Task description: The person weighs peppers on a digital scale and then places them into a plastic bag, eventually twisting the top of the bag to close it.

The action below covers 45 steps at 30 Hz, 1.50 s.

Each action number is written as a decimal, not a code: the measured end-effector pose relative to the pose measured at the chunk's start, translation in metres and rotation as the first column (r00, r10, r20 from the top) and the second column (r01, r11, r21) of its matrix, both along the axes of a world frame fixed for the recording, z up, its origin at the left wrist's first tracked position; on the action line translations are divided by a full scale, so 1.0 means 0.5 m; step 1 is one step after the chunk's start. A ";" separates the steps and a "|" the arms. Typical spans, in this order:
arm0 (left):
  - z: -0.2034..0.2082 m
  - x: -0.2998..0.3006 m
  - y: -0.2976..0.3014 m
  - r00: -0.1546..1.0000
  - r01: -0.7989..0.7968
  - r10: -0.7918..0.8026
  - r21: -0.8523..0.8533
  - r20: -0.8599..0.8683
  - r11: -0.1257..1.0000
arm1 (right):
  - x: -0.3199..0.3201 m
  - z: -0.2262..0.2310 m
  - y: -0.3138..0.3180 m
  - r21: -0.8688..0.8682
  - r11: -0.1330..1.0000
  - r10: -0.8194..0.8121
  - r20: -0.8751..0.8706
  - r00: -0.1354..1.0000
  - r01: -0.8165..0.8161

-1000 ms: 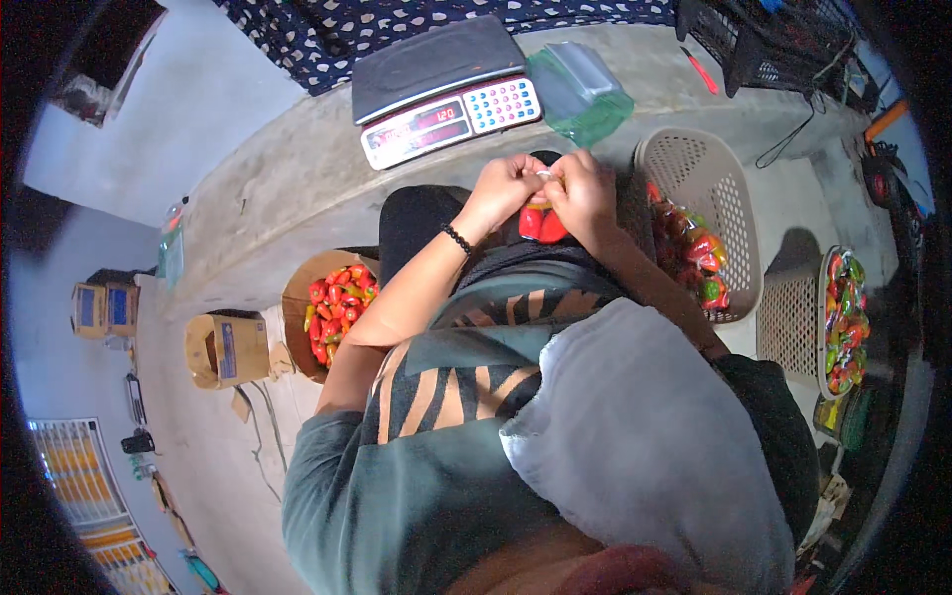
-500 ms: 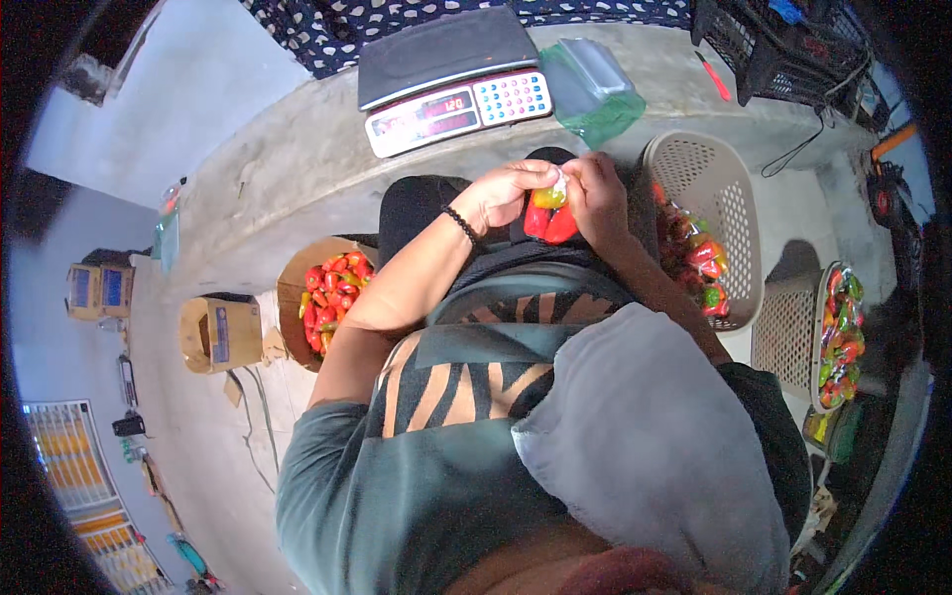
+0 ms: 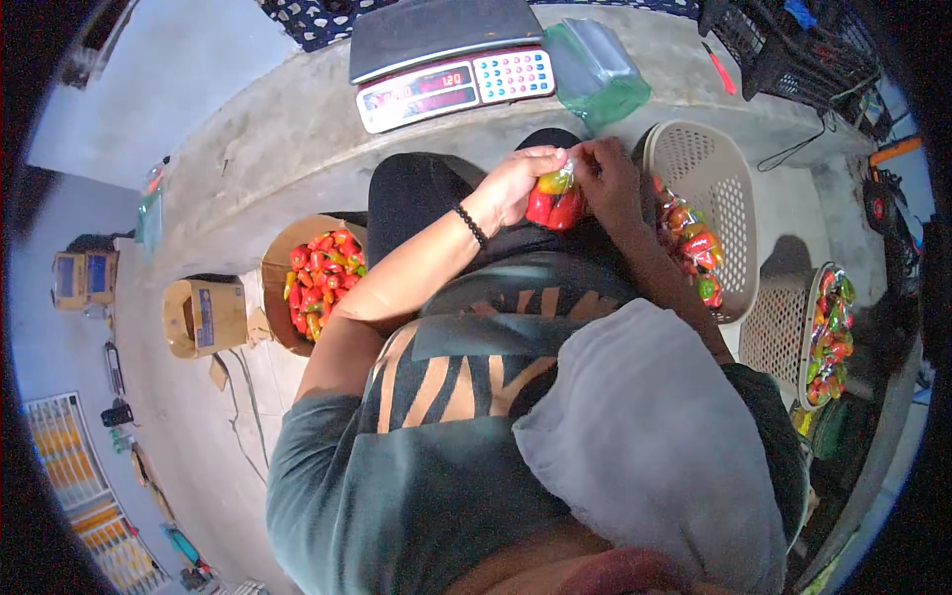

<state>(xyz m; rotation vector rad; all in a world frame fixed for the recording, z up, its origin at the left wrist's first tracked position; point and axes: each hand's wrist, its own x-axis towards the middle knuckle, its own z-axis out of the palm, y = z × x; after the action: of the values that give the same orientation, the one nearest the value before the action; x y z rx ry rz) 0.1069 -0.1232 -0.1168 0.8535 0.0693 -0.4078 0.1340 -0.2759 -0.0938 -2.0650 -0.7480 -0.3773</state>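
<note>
Both hands, left hand [image 3: 516,183] and right hand [image 3: 607,178], fingers closed around a small clear bag of peppers [image 3: 555,198] standing roughly upright over the lap, between scale [image 3: 446,55] and beige basket [image 3: 709,198].

scale [image 3: 451,61] ahead, box [image 3: 312,283] left, basket [image 3: 709,213] right

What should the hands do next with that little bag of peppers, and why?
Probably finish closing the bag. Both hands, left hand and right hand, pinch the top of the clear bag of peppers, which already looks full. After that, the beige basket at the right, already holding filled bags, seems the likely place for it.
</note>
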 end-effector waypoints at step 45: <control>-0.483 -0.526 0.765 0.601 0.719 0.605 0.683 -0.523 -0.125 | 0.123 -0.107 -0.475 -0.661 0.741 -0.600 -0.571 0.560 0.120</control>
<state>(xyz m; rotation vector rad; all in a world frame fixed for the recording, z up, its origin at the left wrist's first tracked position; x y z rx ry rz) -0.1559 0.2593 -0.3581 2.3069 1.5723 -0.9008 0.1954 -0.5133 -0.1475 -2.6253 0.1870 0.5841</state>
